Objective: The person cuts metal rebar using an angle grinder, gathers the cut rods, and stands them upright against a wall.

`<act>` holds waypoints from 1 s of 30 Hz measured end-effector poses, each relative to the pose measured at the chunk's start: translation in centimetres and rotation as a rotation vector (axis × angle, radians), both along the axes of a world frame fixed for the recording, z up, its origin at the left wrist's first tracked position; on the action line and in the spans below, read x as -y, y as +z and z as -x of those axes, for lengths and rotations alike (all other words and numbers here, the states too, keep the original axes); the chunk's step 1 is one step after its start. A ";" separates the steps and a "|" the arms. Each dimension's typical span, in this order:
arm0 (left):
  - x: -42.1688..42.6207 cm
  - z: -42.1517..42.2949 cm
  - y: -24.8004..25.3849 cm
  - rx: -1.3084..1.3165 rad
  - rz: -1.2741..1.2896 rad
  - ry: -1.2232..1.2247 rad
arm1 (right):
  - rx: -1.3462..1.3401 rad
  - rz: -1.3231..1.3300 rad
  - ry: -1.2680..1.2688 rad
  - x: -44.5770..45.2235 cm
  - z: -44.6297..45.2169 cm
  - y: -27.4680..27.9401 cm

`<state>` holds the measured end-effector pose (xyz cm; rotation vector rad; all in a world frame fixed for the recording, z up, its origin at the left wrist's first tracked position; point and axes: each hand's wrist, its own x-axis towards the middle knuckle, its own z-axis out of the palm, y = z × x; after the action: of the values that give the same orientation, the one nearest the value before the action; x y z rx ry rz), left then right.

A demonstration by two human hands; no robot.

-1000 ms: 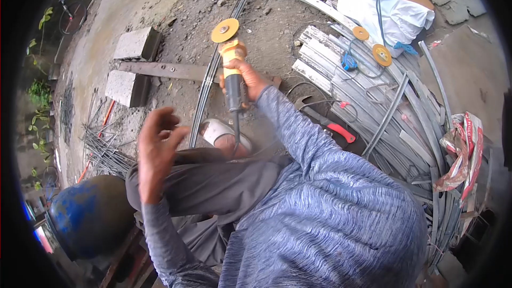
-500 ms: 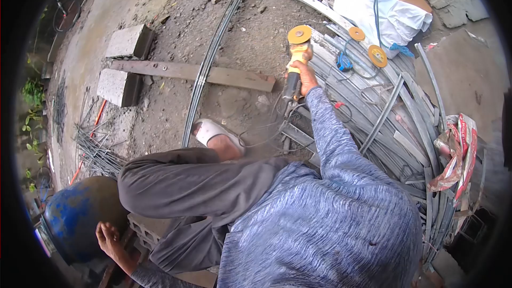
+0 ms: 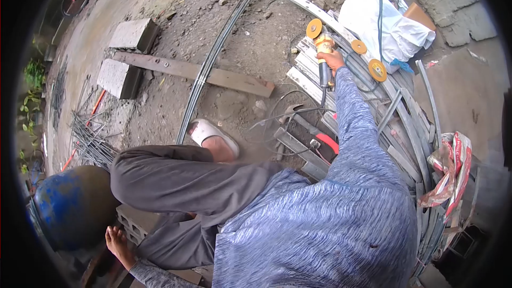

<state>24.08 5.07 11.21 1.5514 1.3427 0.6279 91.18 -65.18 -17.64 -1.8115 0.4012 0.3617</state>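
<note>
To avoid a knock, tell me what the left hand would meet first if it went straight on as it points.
The left hand would probably meet the dark rounded object with blue patches ahead of its fingertips, though depth is unclear.

We hold an angle grinder (image 3: 324, 69) — yellow at the head, dark along the body — in our right hand (image 3: 334, 61) by the metal strips (image 3: 413, 114). Its yellow-orange disc (image 3: 314, 28) shows us its flat face.
</note>
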 end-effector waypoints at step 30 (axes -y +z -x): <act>5.3 -6.8 1.1 -0.125 -0.037 -0.043 | 0.148 0.702 -0.050 0.7 -0.2 -5.9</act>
<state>30.88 -0.19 12.26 1.6684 1.3938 0.5394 91.41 -65.92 -23.49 -2.4860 0.5074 0.0408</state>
